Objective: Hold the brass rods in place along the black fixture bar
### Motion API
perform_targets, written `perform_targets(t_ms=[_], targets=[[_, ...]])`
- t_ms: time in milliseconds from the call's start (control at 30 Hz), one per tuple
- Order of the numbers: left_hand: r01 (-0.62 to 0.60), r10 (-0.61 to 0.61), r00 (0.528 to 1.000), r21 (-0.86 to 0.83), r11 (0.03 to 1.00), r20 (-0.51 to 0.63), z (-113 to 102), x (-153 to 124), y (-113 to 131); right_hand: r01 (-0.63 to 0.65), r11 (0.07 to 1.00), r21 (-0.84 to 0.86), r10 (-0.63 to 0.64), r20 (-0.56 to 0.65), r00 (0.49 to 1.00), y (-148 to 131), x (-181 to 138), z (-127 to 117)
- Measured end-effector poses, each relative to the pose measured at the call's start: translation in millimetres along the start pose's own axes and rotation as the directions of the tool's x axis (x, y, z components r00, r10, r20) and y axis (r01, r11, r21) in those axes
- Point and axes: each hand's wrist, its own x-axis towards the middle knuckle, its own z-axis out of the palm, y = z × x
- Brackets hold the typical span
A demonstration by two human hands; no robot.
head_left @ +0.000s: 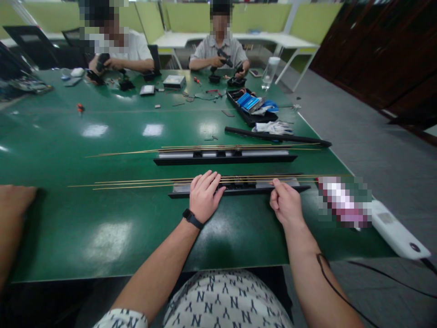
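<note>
In the head view, a long black channel (239, 192) with a silvery inside lies across the green table in front of me. Several thin brass-coloured rods (143, 182) stretch lengthwise over it and stick out past its left end. My left hand (205, 193) rests palm down on the rods and channel, fingers stretched out. Near the channel's right end, my right hand (286, 200) is closed in a pinch at one of the rods; its fingertips partly hide the contact. Farther back lies a similar black channel (225, 158) with more rods (136, 151) along it.
A black bar (276, 135), gloves (273, 127) and a black tray (252, 119) with blue items lie behind. To my right are a blurred pink object (343, 202) and a white power strip (398, 230). Two people work across the table; another person's arm (13, 223) reaches in left.
</note>
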Motion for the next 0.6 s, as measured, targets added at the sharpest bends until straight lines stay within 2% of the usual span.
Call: perform_targets(t_ms=[600], targets=[[0.005,-0.005,1.0,-0.012,1.0,-0.001,-1.0,0.2,0.8,-0.019,0.998,0.053,0.021,-0.044,0.999,2.1,2.1,-2.4]])
